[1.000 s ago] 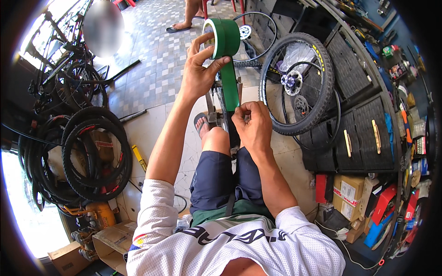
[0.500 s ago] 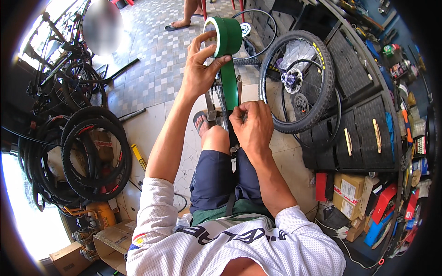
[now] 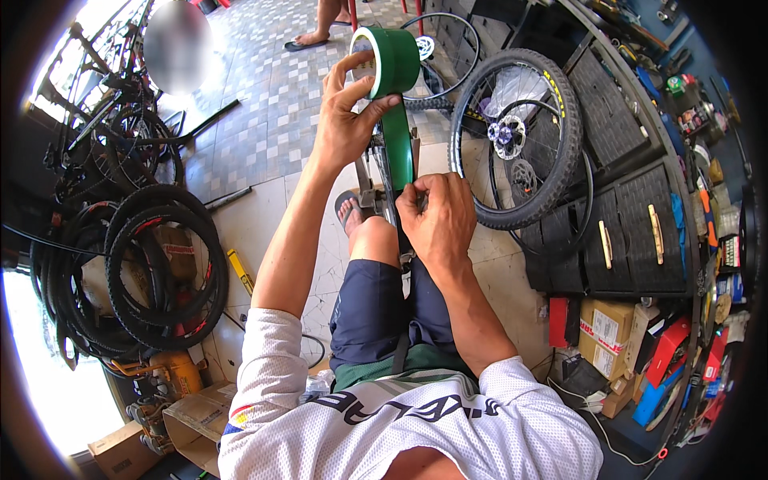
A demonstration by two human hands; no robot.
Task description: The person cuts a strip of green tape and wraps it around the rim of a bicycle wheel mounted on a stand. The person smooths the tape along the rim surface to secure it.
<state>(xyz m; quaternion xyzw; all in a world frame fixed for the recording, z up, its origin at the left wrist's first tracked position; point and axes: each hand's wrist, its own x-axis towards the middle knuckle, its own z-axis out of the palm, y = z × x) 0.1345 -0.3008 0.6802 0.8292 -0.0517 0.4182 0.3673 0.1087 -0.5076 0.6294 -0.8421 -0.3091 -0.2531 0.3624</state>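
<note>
My left hand [image 3: 352, 116] grips a wide roll of green tape [image 3: 398, 62], fingers inside its pale core and thumb at the lower rim. From the roll a green strip [image 3: 397, 148] hangs down toward my right hand [image 3: 437, 216]. The right thumb and fingers are pinched at the strip's lower end. Behind the strip, between my hands and knees, stands a narrow black and metal part [image 3: 376, 172], mostly hidden, so its kind does not show.
A bicycle wheel with a knobby tyre [image 3: 572, 120] leans by dark drawers [image 3: 640, 232] on the right. Several tyres [image 3: 120, 264] hang at left. A cluttered workbench [image 3: 704, 200] runs along the right edge. Cardboard boxes [image 3: 608, 336] sit below it. Ahead is another person's foot [image 3: 308, 40].
Almost everything stays in place. The tape roll and both hands appear shifted very slightly upward and left; the same grips hold.
</note>
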